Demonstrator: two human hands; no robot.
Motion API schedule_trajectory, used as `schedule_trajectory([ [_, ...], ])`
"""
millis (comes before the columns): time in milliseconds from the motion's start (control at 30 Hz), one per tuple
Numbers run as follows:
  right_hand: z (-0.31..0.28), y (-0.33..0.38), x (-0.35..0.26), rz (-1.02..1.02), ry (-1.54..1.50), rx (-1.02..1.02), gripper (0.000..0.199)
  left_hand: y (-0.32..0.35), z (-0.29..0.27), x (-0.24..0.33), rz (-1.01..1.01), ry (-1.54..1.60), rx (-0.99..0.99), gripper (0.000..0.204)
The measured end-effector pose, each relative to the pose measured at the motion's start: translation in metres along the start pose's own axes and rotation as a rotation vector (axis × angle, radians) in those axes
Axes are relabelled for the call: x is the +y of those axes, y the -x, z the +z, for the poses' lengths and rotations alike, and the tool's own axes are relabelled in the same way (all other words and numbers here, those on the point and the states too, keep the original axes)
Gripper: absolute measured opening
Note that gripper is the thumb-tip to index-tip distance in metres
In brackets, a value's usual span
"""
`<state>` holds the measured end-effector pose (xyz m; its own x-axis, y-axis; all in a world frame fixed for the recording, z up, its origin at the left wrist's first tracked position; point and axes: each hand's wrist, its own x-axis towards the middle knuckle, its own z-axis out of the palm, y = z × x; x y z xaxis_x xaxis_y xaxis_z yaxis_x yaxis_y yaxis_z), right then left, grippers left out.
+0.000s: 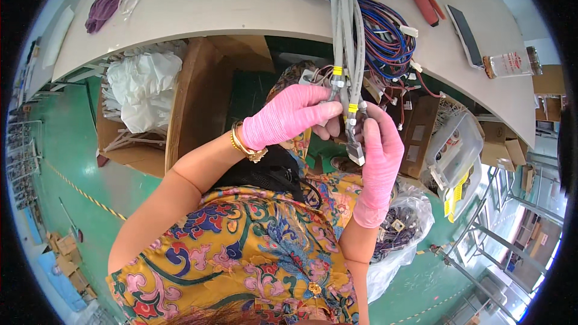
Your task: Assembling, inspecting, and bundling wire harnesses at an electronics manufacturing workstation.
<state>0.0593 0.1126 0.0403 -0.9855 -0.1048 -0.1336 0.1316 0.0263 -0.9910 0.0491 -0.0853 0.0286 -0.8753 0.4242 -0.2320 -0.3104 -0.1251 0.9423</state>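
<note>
A bundle of grey cables [344, 30], bound with a white tie near its top, reaches over the front edge of the table toward me. Yellow bands mark the cables near their ends. My left hand [295, 114], in a pink glove, closes its thumb and fingers on the cables from the left, just beside the yellow bands. From the right, my right hand [382, 153], also pink-gloved, curls around the cable ends. A white connector [356, 154] hangs between the hands at a cable's end. Some of my fingertips are hidden behind the cables.
On the table [241, 9] lie blue and red wires [385, 42], a red-handled tool [421, 3], a phone [465, 36], a glass jar [512, 64] and a purple cloth [104, 7]. Below stand a cardboard box [180, 108], a clear plastic bin [454, 150] and a bag of parts [400, 229].
</note>
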Motion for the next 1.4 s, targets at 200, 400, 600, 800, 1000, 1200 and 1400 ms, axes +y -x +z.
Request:
schedule_trajectory([
  [200, 0.005, 0.000, 0.000, -0.022, -0.053, 0.066, 0.025, -0.004, 0.003, -0.011, 0.143, 0.032, 0.015, 0.032],
  [400, 0.004, 0.005, 0.003, -0.173, 0.127, 0.141, 0.029, -0.010, 0.009, -0.002, 0.080, 0.140, 0.076, 0.035],
  [600, 0.012, 0.006, 0.012, -0.385, 0.239, 0.253, 0.048, -0.015, 0.012, 0.004, -0.004, 0.223, 0.135, 0.027],
  [800, 0.014, 0.008, 0.005, -0.521, 0.509, 0.276, 0.053, -0.018, 0.009, 0.001, -0.010, 0.204, 0.098, 0.029],
  [1000, 0.005, 0.006, 0.008, -0.720, 0.733, 0.265, 0.047, -0.021, 0.012, 0.007, -0.041, 0.231, 0.109, 0.036],
  [1200, 0.010, 0.005, 0.010, -0.556, 0.533, 0.249, 0.040, -0.019, 0.013, 0.008, -0.067, 0.224, 0.157, 0.034],
  [1400, 0.009, -0.010, 0.010, -0.741, 0.746, 0.275, 0.029, -0.020, 0.013, 0.007, -0.042, 0.211, 0.172, 0.029],
])
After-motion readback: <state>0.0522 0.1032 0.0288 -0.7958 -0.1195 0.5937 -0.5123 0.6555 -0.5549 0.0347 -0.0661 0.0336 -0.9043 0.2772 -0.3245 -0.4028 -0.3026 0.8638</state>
